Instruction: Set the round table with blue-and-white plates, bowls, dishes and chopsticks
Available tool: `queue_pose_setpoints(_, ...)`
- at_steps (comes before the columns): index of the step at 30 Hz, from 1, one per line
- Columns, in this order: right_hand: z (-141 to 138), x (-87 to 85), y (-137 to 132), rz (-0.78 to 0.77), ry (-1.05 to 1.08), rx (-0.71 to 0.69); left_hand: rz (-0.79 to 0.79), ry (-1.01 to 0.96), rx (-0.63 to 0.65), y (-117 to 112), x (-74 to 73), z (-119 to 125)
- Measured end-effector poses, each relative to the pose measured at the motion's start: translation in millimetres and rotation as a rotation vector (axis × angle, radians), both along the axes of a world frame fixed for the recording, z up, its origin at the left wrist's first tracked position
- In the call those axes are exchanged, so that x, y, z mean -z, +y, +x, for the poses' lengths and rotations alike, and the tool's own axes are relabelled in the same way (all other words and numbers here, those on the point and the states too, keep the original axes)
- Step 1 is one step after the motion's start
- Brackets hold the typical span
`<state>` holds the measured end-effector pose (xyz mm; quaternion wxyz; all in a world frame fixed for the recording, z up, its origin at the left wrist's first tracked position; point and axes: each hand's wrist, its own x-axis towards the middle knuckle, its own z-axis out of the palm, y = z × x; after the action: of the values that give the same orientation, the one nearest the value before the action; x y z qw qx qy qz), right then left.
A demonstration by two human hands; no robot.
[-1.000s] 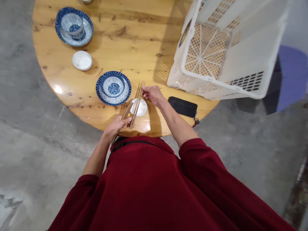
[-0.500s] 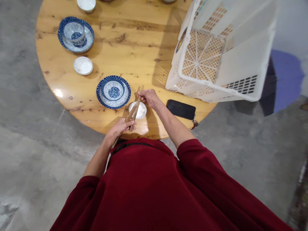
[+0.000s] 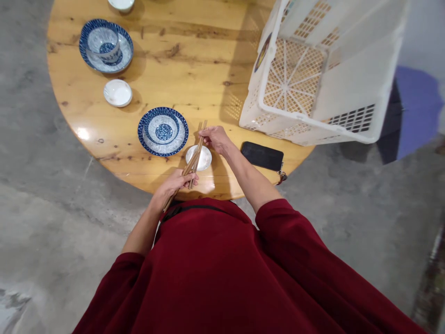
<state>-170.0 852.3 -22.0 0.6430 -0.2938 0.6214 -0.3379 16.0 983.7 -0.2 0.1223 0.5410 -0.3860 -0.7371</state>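
My left hand (image 3: pixel 175 183) is closed round the lower ends of a bundle of wooden chopsticks (image 3: pixel 194 155), near the table's front edge. My right hand (image 3: pixel 216 138) pinches the upper part of the same chopsticks. The chopsticks slant over a small white saucer (image 3: pixel 205 160) on the round wooden table (image 3: pixel 194 69). Just left of the saucer sits a blue-and-white plate with a bowl in it (image 3: pixel 163 131).
A white plastic crate (image 3: pixel 323 69) stands tilted at the table's right side. A black phone or wallet (image 3: pixel 262 156) lies by my right forearm. Farther left are another blue plate with a bowl (image 3: pixel 105 45) and a second white saucer (image 3: pixel 117 93). Grey concrete floor surrounds the table.
My right hand has drawn slightly nearer along the chopsticks, bringing them into a tighter bundle. My left hand stays closed on their lower ends.
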Motion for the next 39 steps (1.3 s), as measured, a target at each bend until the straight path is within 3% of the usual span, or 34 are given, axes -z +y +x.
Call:
queue_pose_setpoints(23, -1.4, -5.5, 1.0, -0.029, 0.028, -0.044, -0.032, 0.035, 0.015, 0.3, 6.6, -0.1)
queue_pose_setpoints(29, -18.1, -8.8, 5.9, -0.100, 0.135, 0.010, -0.151, -0.049, -0.062, 2.3, 14.7, 14.5)
queue_pose_setpoints(33, -37.6, -16.0, 29.6, -0.190, 0.229, 0.067, -0.218, -0.139, -0.186, 6.9, 5.6, 31.1)
queue_pose_setpoints(39, -55.3, -26.0, 102.4, -0.227, 0.244, 0.183, -0.316, -0.210, -0.316, 19.6, -23.5, 50.1)
